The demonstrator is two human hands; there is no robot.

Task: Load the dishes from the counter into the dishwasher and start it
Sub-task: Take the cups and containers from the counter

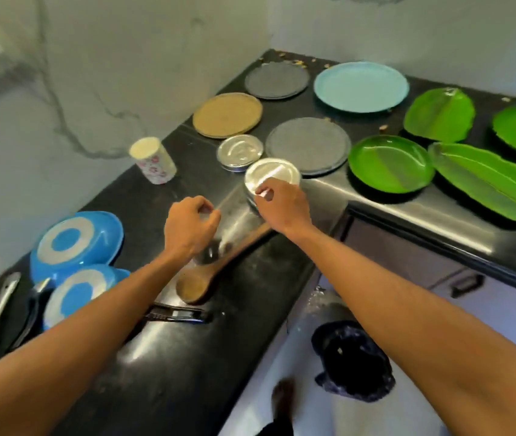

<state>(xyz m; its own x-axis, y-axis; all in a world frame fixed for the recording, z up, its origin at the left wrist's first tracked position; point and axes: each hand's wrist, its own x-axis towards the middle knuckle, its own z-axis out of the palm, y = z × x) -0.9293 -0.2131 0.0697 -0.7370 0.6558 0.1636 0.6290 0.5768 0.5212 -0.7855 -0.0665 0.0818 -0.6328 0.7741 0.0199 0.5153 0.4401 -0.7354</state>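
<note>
My right hand [281,206] pinches the near rim of a small steel plate [270,176] on the black counter [162,366]. To its left, my left hand [190,228] hovers with fingers curled. It seems to grip a blurred steel utensil [215,250] whose dark rounded end shows below the hand. Under both hands a wooden spoon [200,284] lies diagonally. A second small steel plate [240,152] sits just behind the first one. No dishwasher is in view.
Grey plates [277,80] [308,146], a tan plate [227,114], a light blue plate [360,86] and several green plates [390,163] fill the far counter. A floral cup [152,162], upturned blue bowls [77,240], black tongs [181,316] and a floor bin [351,360] lie nearer.
</note>
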